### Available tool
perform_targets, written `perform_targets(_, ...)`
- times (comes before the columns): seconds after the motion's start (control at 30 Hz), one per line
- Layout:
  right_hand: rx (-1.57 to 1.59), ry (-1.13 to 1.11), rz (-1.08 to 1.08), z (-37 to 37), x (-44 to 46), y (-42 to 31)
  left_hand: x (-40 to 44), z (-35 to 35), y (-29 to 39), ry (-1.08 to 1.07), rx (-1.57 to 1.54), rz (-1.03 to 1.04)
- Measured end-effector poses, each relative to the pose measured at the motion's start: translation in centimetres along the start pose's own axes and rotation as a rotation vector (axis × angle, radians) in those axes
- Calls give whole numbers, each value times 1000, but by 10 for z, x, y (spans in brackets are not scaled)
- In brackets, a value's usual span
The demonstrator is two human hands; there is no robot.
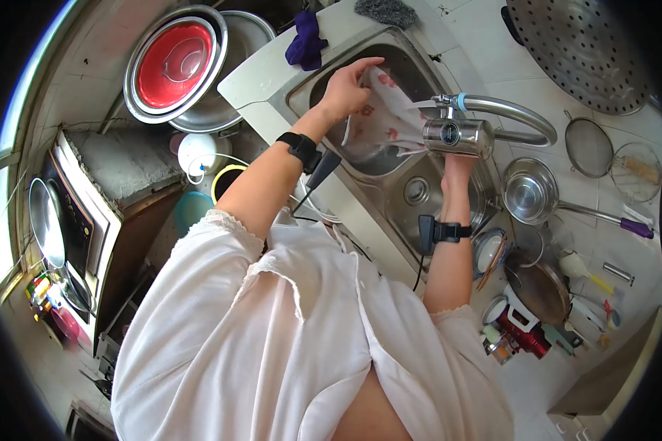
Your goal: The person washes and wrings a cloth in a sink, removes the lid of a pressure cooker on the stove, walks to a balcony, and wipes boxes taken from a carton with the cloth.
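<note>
A white cloth [390, 110] with red flower prints is spread over the double-bowl steel sink [397, 195]. My left hand [351, 90] holds its upper left edge above the far bowl, fingers curled on the fabric and one finger stretched out. The cloth runs across to the steel faucet with a cylindrical filter [460, 137]. Beneath that filter is my right hand [457, 167], its fingers hidden behind the metal, close to the cloth's other end. Both wrists wear black straps with small devices [449, 233].
A purple cloth [306, 42] and a grey scouring pad [387, 11] lie by the sink. A red basin [176, 62] in steel bowls stands left. A saucepan [529, 191], strainers [589, 147] and a perforated steamer plate [577, 48] are on the right, with a stove [73, 213] far left.
</note>
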State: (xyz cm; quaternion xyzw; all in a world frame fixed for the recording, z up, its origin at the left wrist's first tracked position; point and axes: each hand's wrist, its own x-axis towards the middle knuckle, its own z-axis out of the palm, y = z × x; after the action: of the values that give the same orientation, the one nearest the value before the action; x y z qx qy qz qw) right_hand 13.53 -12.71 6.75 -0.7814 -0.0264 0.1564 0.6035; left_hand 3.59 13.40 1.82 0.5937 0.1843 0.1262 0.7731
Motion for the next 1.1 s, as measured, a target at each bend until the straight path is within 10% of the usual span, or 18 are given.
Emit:
perform_targets(0.13,232,-163,100,22,-28,24,-2,13,-16,349,776,208)
perform_targets(0.23,133,-472,214,42,-45,11,27,39,-94,574,-783,-345)
perform_targets(0.4,-430,-294,190,28,5,75,-12,68,-43,229,-927,-519)
perform_targets(0.57,223,-257,509,58,49,100,-11,74,-49,119,-1267,-532)
perform_targets(0.67,253,-244,380,101,46,66,-18,49,-30,281,-883,-376)
perform_targets(0.73,-81,-194,-146,118,34,35,-18,35,-30,214,-735,-640)
perform_targets(0.87,-529,-153,-623,146,7,30,3,34,-81,23,-1014,-744)
perform_targets(1.1,155,-14,69,148,14,28,27,67,-82,333,-778,-452)
